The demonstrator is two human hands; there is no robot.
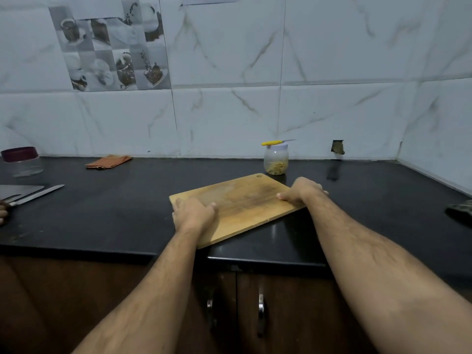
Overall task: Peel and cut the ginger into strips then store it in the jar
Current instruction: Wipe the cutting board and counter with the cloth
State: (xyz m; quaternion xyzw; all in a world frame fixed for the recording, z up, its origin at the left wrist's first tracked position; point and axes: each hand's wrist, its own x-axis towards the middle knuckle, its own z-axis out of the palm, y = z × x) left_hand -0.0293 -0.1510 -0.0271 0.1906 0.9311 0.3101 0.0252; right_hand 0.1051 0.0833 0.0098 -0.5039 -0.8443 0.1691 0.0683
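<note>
Behind board (237, 205), lidded jar (276, 162), ginger strips (275, 169) inside

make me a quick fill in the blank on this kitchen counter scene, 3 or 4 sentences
1. Both hands, the left hand and the right hand, grip the wooden ____.
2. The yellow-handled knife lies on top of the ____.
3. The ginger strips are inside the small ____ with the white lid.
4. The folded orange cloth lies on the counter, which is ____ in colour.

Missing words: cutting board; jar; jar; black
</note>
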